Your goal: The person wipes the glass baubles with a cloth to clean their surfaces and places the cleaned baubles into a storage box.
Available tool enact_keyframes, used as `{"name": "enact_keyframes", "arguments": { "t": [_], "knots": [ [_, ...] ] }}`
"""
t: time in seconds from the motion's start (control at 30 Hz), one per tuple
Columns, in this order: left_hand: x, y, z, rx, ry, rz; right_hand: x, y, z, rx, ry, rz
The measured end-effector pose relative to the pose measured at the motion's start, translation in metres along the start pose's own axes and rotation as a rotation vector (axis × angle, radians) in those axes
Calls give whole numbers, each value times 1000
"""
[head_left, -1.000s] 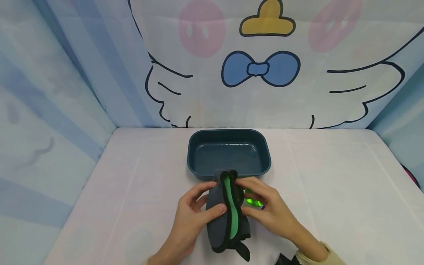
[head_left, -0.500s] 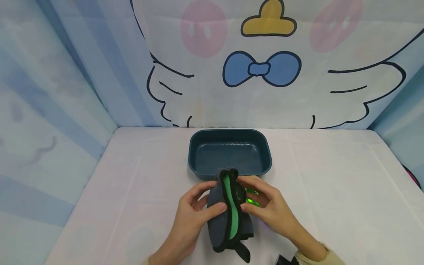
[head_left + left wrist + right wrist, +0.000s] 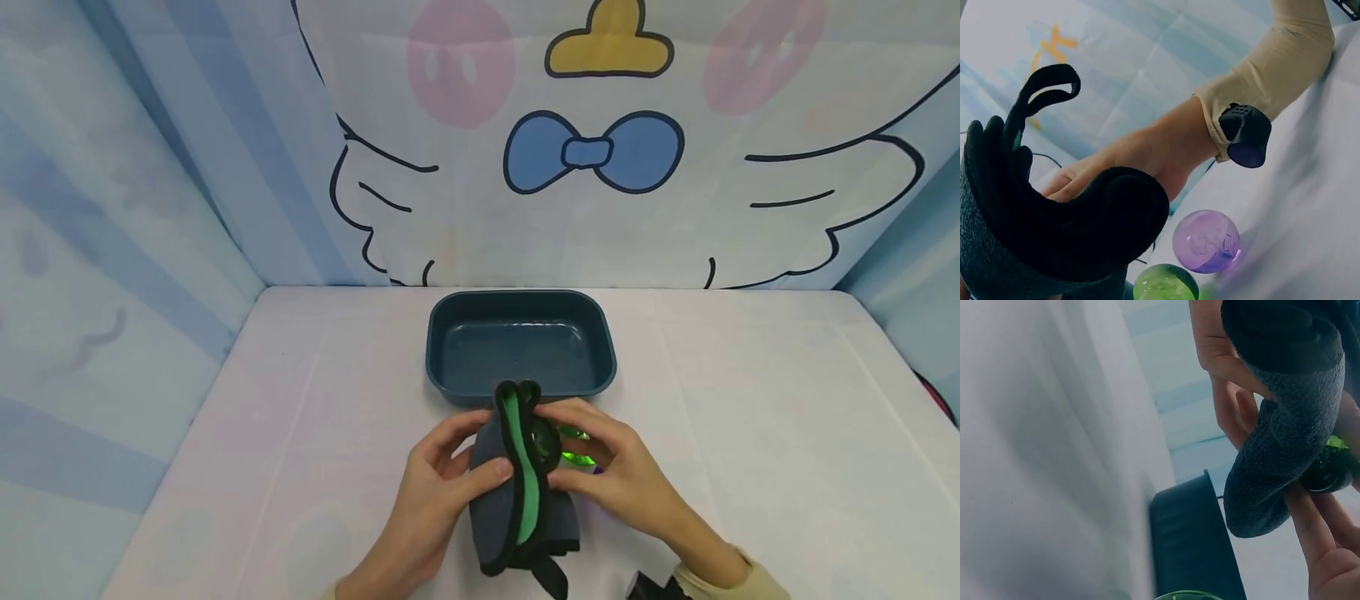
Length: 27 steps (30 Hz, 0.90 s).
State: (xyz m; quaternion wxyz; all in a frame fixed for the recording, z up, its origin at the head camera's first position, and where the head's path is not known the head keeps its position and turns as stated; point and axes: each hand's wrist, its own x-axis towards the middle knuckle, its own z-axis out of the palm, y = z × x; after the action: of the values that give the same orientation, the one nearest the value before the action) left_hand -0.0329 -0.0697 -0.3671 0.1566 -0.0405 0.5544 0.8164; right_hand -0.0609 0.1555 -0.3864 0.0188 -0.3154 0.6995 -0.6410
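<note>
Both hands hold a folded, dark grey fabric piece (image 3: pixel 489 508) with black edging, a bright green lining and a black strap loop (image 3: pixel 1054 78). It stands between them, in front of the bin. My left hand (image 3: pixel 442 492) grips its left side, thumb on the near face. My right hand (image 3: pixel 618 467) curls thumb and index finger around a dark, glossy ball (image 3: pixel 547 443) against the fabric's right side. In the right wrist view this ball (image 3: pixel 1327 474) shows a green patch on top. Below the right hand lie a green clear ball (image 3: pixel 1166 287) and a purple clear ball (image 3: pixel 1207 242).
A dark blue-green bin (image 3: pixel 521 379) stands just beyond the hands on the white-covered table (image 3: pixel 757 433). A black wrist camera (image 3: pixel 651 587) sits at the right sleeve cuff. Printed cloth (image 3: pixel 592 233) hangs behind the table and at both sides.
The dark ball shows more at the fabric's right side, and the fabric's lower right part has spread slightly to the right. The left hand has barely moved.
</note>
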Motion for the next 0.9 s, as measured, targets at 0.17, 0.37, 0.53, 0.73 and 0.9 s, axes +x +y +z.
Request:
{"name": "enact_keyframes", "arguments": {
  "t": [0.17, 0.37, 0.53, 0.73, 0.9],
  "knots": [
    [-1, 1, 0, 5, -31, 13, -1, -1, -1, -41, 48, 43],
    [-1, -1, 0, -4, -38, 26, -2, -3, 0, -126, 78, 37],
    [-1, -1, 1, -8, -8, 35, -2, -4, 3, -169, 64, -47],
    [-1, 1, 1, -11, 11, 44, -1, -5, 2, -260, 1, -159],
    [-3, 0, 1, -5, 9, 37, -1, -7, 1, -284, 25, -160]
  ]
}}
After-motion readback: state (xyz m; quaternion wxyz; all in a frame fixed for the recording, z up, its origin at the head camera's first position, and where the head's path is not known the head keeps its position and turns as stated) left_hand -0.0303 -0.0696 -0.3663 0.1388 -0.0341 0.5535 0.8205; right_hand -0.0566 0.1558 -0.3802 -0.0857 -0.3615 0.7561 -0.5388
